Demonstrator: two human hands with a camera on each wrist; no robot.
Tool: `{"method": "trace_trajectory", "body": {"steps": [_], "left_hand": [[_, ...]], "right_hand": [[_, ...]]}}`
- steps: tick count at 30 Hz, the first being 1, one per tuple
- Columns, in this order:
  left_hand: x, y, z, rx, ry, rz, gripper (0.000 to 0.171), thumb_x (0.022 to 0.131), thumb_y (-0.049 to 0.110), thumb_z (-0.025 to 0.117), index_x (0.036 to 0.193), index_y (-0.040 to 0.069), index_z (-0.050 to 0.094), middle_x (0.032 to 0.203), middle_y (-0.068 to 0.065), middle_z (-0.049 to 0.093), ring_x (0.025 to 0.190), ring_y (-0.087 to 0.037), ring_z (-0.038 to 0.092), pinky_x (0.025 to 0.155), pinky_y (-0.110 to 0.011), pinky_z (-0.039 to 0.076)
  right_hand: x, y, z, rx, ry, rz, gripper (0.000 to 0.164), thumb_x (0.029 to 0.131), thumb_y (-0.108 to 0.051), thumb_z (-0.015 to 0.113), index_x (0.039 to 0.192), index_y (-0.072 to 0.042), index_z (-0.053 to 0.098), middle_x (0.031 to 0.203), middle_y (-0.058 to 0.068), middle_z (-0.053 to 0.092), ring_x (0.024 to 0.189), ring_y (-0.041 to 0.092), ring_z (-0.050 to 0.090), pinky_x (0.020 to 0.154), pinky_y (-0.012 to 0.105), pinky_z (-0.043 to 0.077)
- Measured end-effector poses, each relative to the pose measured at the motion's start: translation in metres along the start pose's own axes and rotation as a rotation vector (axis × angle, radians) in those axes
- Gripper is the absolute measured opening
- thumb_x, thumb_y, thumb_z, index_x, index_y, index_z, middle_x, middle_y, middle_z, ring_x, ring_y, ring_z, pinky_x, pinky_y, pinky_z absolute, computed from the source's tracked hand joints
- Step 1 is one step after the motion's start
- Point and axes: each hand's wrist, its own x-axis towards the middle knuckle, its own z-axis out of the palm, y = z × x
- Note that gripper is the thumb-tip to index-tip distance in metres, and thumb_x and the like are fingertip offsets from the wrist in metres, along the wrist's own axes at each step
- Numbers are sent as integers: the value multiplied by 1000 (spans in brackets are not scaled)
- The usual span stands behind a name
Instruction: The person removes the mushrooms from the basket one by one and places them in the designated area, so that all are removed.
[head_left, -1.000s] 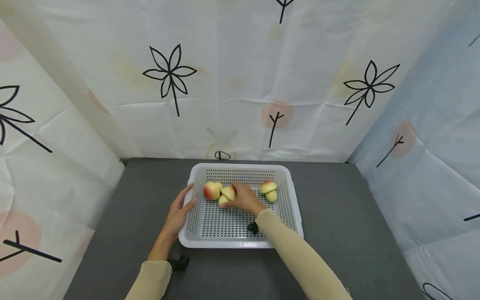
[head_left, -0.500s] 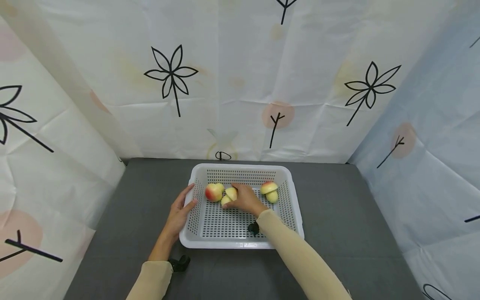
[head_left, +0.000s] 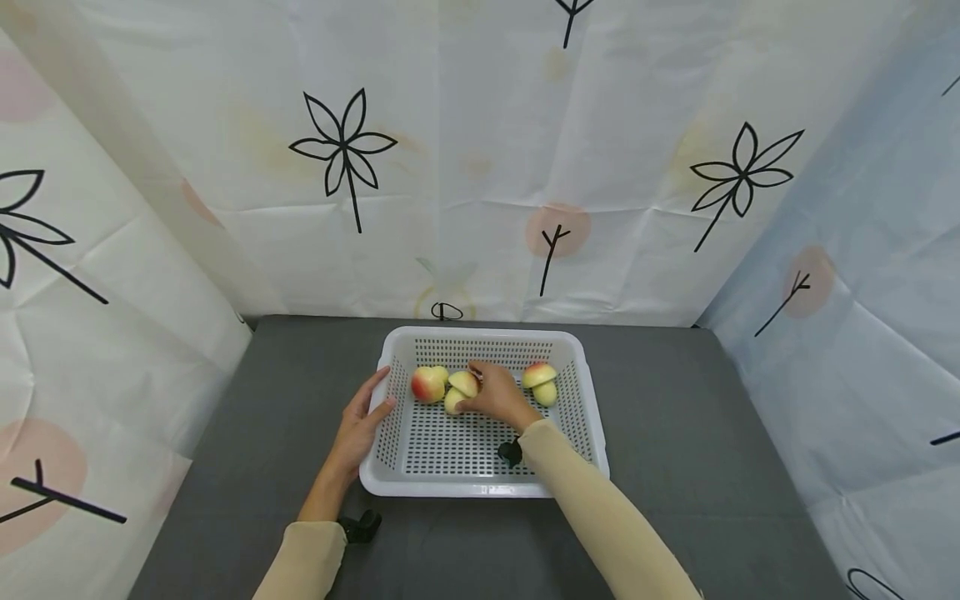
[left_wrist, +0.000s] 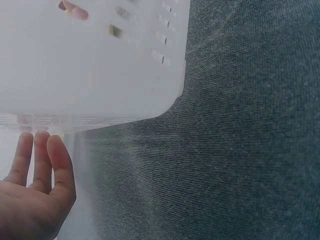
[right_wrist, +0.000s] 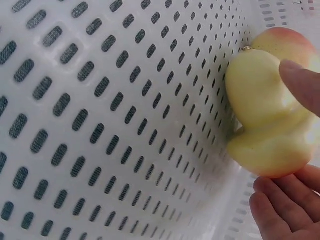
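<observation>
A white perforated basket (head_left: 397, 487) holds several yellow-and-red fruits. They look like peaches, each with a rounded cap-like part on a smaller lobe. My right hand (head_left: 497, 395) is at the middle fruit (head_left: 461, 387), its thumb (right_wrist: 305, 87) over one side and its relaxed fingers (right_wrist: 285, 200) along the other. Another fruit (head_left: 429, 384) sits just left of it; a third fruit (head_left: 540, 383) lies farther right. My left hand (head_left: 358, 429) rests at the basket's left rim, fingers nearly straight, fingertips (left_wrist: 59, 150) against the wall. Its thumb is hidden in the left wrist view.
The basket stands on a dark grey cloth-covered table (head_left: 675, 458). White patterned curtains (head_left: 480, 167) enclose the back and both sides. Black straps with small devices (head_left: 361, 527) are on the wrists.
The right hand has shifted slightly right relative to the middle fruit, exposing more of it, and the fruit sits a little farther right than a second ago. The left hand stays at the rim.
</observation>
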Motion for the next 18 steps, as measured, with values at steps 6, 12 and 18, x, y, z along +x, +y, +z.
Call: {"method": "trace_trajectory", "body": {"steps": [6,12,18], "left_hand": [[1,1,1,7,5,-1,58,105,17,56,158,26,36,162,-7,33,126,-46,51,91,-58,51],[1,1,0,6,0,2,57,106,17,56,159,25,35,162,-7,33,126,-45,50,91,-55,52],[0,0,0,18,5,-15,58,105,19,57,158,27,36,162,-7,33,126,-46,50,91,-54,52]], "right_hand": [[0,-1,0,-55,34,1,77,73,-32,93,136,-1,61,127,13,67,111,27,63,95,40,50],[-1,-4,1,-72,5,-49,73,72,-36,93,130,-2,65,113,8,70,93,19,62,79,35,51],[0,-4,5,-63,-74,-86,89,71,-36,94,142,0,55,134,12,63,115,25,61,98,40,49]]}}
